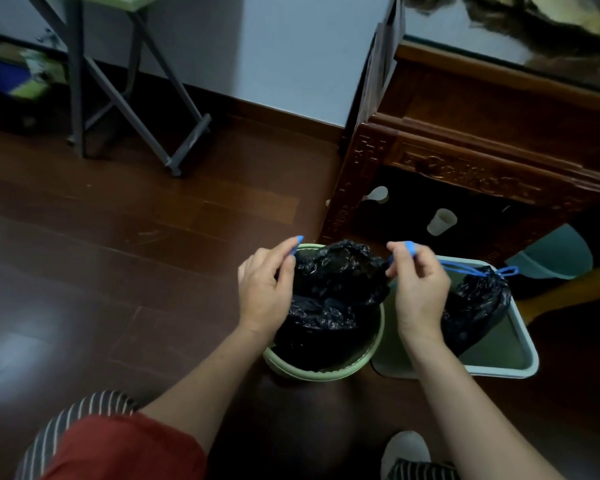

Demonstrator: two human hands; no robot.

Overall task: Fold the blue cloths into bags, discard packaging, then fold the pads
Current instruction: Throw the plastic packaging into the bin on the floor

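A black rubbish bag (336,282) with blue drawstrings sits in a round green bin (371,355) on the floor. My left hand (265,289) pinches a blue drawstring loop at the bag's left side. My right hand (418,287) pinches the other blue drawstring loop at the bag's right side. Both loops are lifted above the bin's rim. To the right, a second black bag (478,303) with its blue drawstring pulled tight lies in a pale rectangular bin (520,358).
A carved dark wooden table (465,140) stands behind the bins, with two paper cups (440,221) on the floor beneath it. A folding table's grey legs (136,98) stand at the upper left. A teal dustpan (555,252) lies to the right. Dark wooden floor stretches to the left.
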